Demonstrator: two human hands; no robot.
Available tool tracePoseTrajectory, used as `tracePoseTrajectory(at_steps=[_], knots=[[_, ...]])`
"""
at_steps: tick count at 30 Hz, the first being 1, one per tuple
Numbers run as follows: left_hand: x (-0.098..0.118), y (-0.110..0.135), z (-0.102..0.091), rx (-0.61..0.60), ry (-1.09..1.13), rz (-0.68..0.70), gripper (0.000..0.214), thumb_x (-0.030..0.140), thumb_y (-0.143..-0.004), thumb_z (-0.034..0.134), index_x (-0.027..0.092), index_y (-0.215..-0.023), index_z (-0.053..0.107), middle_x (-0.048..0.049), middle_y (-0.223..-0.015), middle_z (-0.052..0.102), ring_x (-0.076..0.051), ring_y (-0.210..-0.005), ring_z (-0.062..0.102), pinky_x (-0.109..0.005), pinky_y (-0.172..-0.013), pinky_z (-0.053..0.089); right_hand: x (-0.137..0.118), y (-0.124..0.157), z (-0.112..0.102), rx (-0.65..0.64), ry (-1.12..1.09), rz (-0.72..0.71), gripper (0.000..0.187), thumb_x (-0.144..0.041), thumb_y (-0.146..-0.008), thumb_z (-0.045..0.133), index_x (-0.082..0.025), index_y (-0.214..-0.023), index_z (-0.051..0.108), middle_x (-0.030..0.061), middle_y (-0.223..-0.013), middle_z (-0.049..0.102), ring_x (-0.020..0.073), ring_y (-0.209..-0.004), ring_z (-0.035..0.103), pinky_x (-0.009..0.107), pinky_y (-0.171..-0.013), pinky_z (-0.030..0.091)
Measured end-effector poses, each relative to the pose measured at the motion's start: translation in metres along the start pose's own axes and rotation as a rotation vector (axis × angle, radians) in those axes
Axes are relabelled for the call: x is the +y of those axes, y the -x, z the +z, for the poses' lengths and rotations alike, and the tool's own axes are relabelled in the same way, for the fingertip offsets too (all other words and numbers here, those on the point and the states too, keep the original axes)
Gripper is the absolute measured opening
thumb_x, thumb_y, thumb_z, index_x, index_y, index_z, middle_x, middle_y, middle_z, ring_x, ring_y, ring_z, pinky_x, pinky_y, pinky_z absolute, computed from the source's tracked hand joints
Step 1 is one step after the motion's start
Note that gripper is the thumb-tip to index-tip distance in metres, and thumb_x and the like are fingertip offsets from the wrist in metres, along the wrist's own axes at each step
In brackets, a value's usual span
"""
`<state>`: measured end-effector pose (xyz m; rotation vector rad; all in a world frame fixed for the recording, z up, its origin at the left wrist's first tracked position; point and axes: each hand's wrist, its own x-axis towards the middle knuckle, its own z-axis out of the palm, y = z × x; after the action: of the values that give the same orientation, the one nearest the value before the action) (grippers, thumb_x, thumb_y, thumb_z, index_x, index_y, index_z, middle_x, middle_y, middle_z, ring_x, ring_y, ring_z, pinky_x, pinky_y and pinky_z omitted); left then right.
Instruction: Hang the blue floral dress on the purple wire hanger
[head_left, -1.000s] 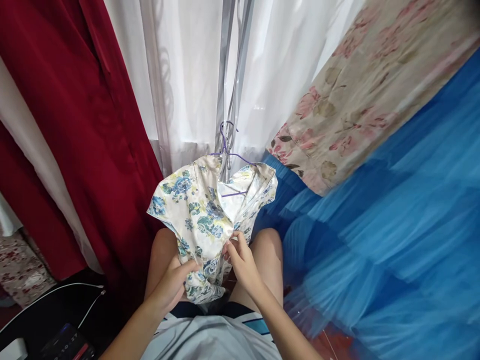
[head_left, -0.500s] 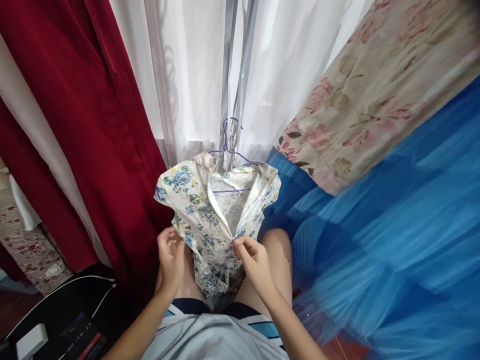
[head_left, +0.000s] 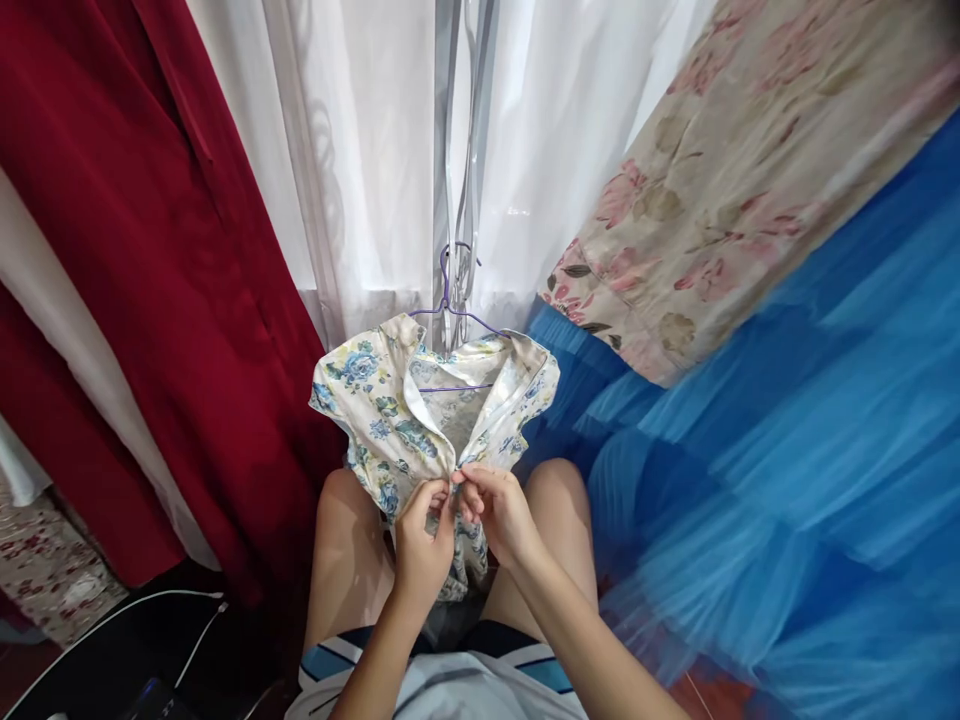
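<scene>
A cream blouse with blue flowers [head_left: 371, 400] hangs on a purple wire hanger [head_left: 446, 300] in front of my knees. Its collar is open in a V. At the bottom of the V, my left hand [head_left: 427, 515] pinches the front edge of the blouse. My right hand [head_left: 495, 505] grips the opposite edge just beside it, thumb and forefinger closed on the cloth. The fingertips of both hands nearly meet; whatever lies between them is too small to make out. The lower part of the blouse is partly hidden behind my hands.
White curtains [head_left: 360, 150] and grey straps [head_left: 465, 150] hang behind the hanger. A dark red curtain [head_left: 172, 300] is on the left. Beige floral cloth [head_left: 675, 220] and blue tulle [head_left: 750, 480] fill the right. A black round surface with a white cable [head_left: 199, 640] is at lower left.
My left hand has moved right, from the blouse's side to the front opening beside my right hand. My right hand has shifted slightly left, still on the opening.
</scene>
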<state>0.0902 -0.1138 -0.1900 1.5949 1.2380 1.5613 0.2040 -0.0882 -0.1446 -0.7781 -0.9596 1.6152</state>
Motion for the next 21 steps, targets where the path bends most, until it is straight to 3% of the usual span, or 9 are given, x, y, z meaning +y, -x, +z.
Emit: tracePoseTrajectory(at_steps=[4, 8, 11, 16, 21], knots=[[-0.005, -0.002, -0.008, 0.035, -0.053, 0.054, 0.014, 0.029, -0.093, 0.053, 0.025, -0.101, 0.064, -0.0068, -0.093, 0.067, -0.021, -0.087, 0.065, -0.031, -0.079, 0.051, -0.005, -0.014, 0.004, -0.008, -0.177, 0.139, 0.018, -0.029, -0.075, 0.065, -0.013, -0.067, 0.066, -0.0063, -0.041, 0.039, 0.0079, -0.038, 0.039, 0.019, -0.039, 0.03], [-0.017, -0.001, -0.006, 0.126, -0.084, 0.109, 0.013, 0.026, -0.092, 0.055, 0.021, -0.097, 0.065, -0.0061, -0.09, 0.066, -0.019, -0.084, 0.064, -0.03, -0.076, 0.051, 0.0, -0.01, -0.007, -0.017, -0.365, 0.344, 0.013, -0.021, -0.072, 0.068, -0.014, -0.065, 0.06, -0.0062, -0.045, 0.045, 0.0036, -0.037, 0.035, 0.015, -0.038, 0.03], [-0.022, 0.002, 0.0, 0.116, -0.098, 0.124, 0.013, 0.024, -0.092, 0.054, 0.019, -0.096, 0.066, -0.0054, -0.09, 0.066, -0.018, -0.083, 0.063, -0.028, -0.075, 0.051, 0.002, -0.003, -0.016, -0.041, -0.386, 0.404, 0.012, -0.02, -0.07, 0.071, -0.013, -0.068, 0.061, -0.0075, -0.045, 0.042, 0.0018, -0.036, 0.032, 0.013, -0.035, 0.026], [-0.022, 0.008, 0.009, 0.076, -0.085, 0.111, 0.012, 0.024, -0.092, 0.055, 0.018, -0.091, 0.066, -0.0049, -0.086, 0.066, -0.018, -0.082, 0.063, -0.027, -0.074, 0.05, -0.019, -0.012, -0.008, -0.021, -0.199, 0.114, 0.014, -0.024, -0.07, 0.073, -0.012, -0.072, 0.065, -0.0068, -0.045, 0.043, 0.0027, -0.036, 0.033, 0.015, -0.034, 0.025], [-0.034, 0.005, 0.013, 0.088, -0.08, 0.092, 0.016, 0.028, -0.092, 0.056, 0.017, -0.093, 0.066, -0.0063, -0.086, 0.067, -0.018, -0.08, 0.064, -0.028, -0.073, 0.051, -0.074, -0.054, 0.019, -0.022, -0.112, -0.077, 0.012, -0.021, -0.069, 0.071, -0.013, -0.069, 0.062, -0.0067, -0.042, 0.043, 0.0047, -0.036, 0.034, 0.016, -0.032, 0.022]])
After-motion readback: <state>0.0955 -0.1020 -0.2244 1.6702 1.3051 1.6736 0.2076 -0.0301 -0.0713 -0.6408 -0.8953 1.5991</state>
